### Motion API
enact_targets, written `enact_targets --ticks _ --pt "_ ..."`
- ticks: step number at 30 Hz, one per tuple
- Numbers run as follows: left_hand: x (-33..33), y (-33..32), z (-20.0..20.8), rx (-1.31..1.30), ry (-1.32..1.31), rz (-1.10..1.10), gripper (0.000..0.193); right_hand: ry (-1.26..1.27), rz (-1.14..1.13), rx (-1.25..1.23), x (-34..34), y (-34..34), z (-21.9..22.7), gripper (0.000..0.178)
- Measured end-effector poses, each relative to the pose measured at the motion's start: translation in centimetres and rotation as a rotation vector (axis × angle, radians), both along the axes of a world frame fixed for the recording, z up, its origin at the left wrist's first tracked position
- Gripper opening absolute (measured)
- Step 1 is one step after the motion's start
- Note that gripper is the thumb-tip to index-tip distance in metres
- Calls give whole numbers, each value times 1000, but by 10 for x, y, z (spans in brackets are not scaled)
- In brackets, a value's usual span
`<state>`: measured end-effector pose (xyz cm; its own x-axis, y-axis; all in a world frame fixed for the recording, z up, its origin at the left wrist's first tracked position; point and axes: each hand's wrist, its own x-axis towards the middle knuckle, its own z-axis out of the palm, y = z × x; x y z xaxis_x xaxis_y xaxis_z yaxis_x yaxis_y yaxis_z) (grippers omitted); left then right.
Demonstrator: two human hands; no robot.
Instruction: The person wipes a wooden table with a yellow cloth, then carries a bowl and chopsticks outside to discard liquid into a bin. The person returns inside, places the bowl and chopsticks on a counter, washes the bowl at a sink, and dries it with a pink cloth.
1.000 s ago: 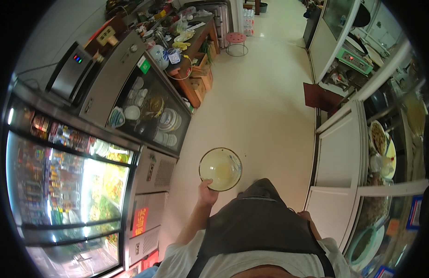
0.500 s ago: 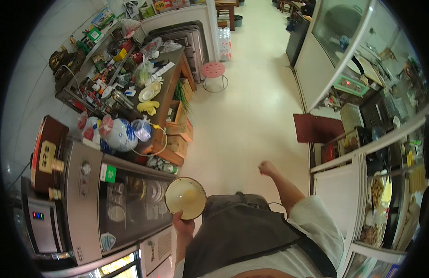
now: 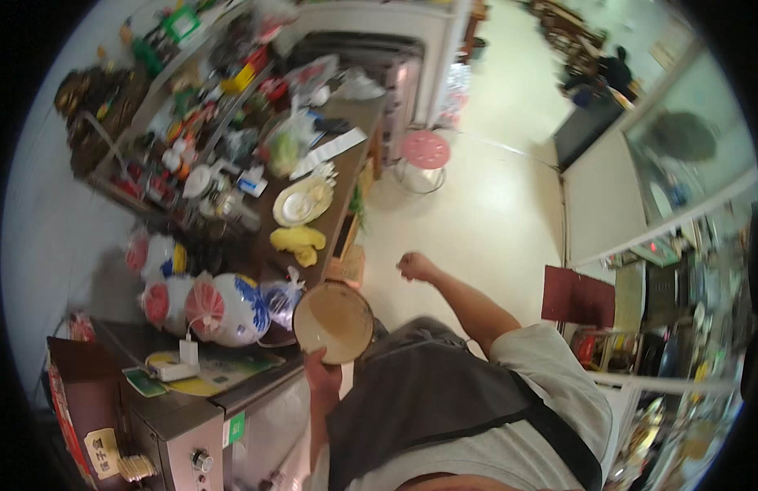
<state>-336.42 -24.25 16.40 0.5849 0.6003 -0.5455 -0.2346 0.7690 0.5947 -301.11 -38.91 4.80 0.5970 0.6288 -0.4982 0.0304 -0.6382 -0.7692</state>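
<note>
My left hand grips a round cream bowl with a dark rim by its near edge, thumb over the rim. The bowl tilts, its inside facing up; a tan patch shows within, and I cannot tell whether that is food or shade. Out in front of my body over the floor, my right hand is loosely closed in a fist, with nothing visible in it. Just beyond the bowl, on the table at the left, are a yellow cloth and an oval pale dish.
Large blue-and-white jars stand at the left beside a steel cabinet. A crowded table runs away from me. A pink-topped stool stands past its side. To the right are a dark red panel and glazed partitions.
My view has shifted forward and turned; the table and jars now appear closer. The bowl stays in my left hand. My right fist has swung leftward across my front.
</note>
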Motion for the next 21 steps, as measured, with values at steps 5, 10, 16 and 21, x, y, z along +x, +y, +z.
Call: enact_targets --ticks 5,10,16,21 --pt "49 48 1 232 62 111 44 13 86 149 115 136 -18 23" --pt "92 53 12 251 178 292 49 -223 270 172 184 283 -28 28" --pt "146 38 31 -91 88 676 63 -431 692 -199 178 373 -32 41" --pt "177 29 27 -144 76 789 67 -380 770 -331 170 378 -16 42"
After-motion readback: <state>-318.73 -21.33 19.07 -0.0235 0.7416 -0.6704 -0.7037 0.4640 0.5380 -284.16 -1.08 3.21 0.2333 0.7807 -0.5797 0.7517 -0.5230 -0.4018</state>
